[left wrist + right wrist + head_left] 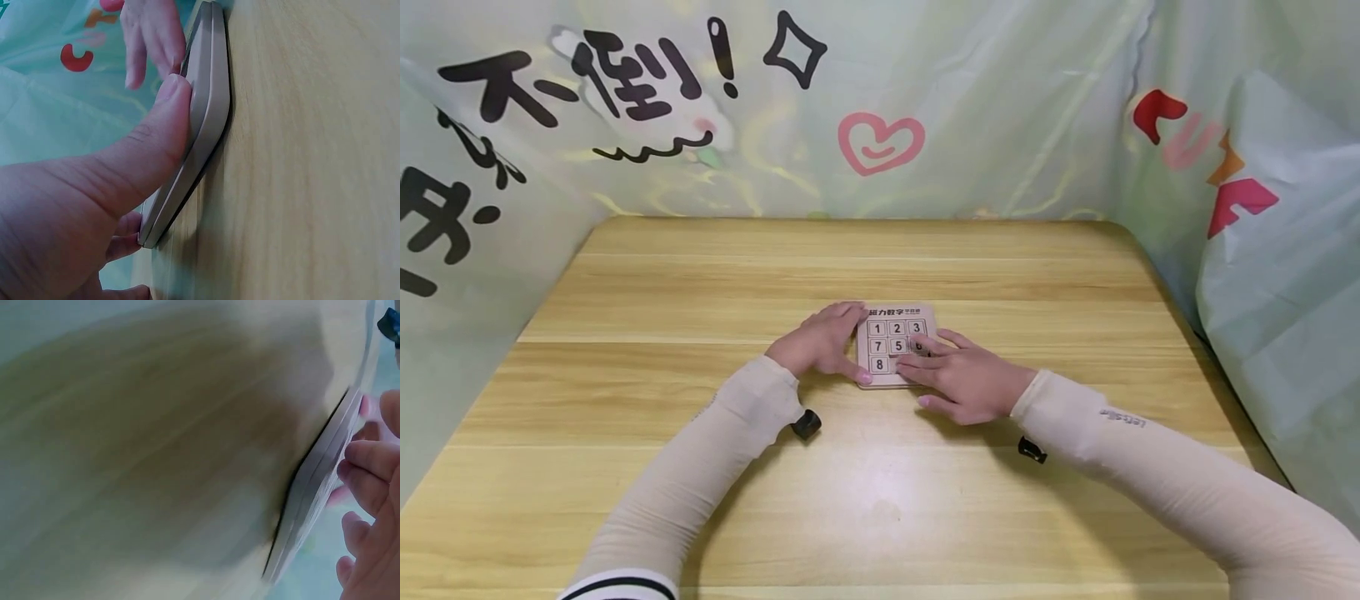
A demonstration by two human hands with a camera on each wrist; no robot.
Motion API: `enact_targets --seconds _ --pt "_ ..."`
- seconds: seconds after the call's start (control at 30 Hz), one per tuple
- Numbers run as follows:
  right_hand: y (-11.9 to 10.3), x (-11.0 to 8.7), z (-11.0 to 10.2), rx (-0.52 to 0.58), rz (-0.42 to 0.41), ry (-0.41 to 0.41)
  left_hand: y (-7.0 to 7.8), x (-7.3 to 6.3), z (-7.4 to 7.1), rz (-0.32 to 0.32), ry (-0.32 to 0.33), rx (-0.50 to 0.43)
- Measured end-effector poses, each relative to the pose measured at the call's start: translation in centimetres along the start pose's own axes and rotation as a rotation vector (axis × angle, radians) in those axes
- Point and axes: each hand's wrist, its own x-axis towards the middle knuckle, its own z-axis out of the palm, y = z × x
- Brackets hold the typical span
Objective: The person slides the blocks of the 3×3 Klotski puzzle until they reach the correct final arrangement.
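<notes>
A flat number sliding puzzle [927,313] lies on the wooden table, its pale frame headed by dark printed characters. Tiles 1, 2 and 3 fill the top row; 7, 5 and a partly covered 6 sit below, and 8 is at lower left. My left hand [823,337] grips the puzzle's left side, thumb [169,119] at the near corner and fingers at the far one. Over the lower right tiles, my right hand [973,379] rests extended fingertips [353,453] on the puzzle's face, hiding the rest of the bottom row.
The wooden table [700,292] extends around the puzzle on all sides. A printed cloth [1000,100] hangs behind it and along both sides. Both forearms wear pale sleeves, with a small black device [807,425] under the left wrist and another [1032,451] under the right.
</notes>
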Motion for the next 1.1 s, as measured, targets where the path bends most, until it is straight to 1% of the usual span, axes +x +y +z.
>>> enact_targets --seconds 0.1,0.2,0.27,0.37,0.5,0.6,0.73,0.83,0.97,1.1 --pt "-0.6 1.4 0.0 -0.004 -0.032 0.011 0.0 0.0 0.0 -0.002 -0.002 0.005" --pt "-0.7 2.0 -0.1 -0.008 -0.032 0.011 0.1 0.1 0.0 0.004 -0.003 0.011" --pt "-0.6 1.8 -0.1 -0.014 -0.022 0.005 0.2 0.1 0.0 0.005 -0.003 0.014" --pt "-0.1 1.1 0.0 -0.028 -0.011 0.003 0.3 0.1 0.0 0.002 -0.005 0.017" --pt "0.3 0.2 0.1 -0.018 -0.015 0.033 0.3 0.1 0.0 -0.004 -0.004 0.015" --pt "0.0 0.5 0.2 0.002 -0.032 0.054 0.2 0.0 0.2 -0.003 -0.009 0.019" --pt "-0.8 1.7 0.6 -0.011 -0.051 0.039 0.0 -0.2 0.6 0.008 -0.013 0.028" --pt "-1.0 2.2 0.6 -0.021 -0.050 0.025 0.2 -0.1 0.6 0.021 -0.004 0.032" --pt "-0.7 1.9 0.3 -0.011 -0.035 0.017 0.2 0.1 0.3 0.013 -0.001 0.033" --pt "0.1 0.9 0.2 0.004 -0.012 0.014 0.2 0.1 0.1 0.002 0.001 0.022"
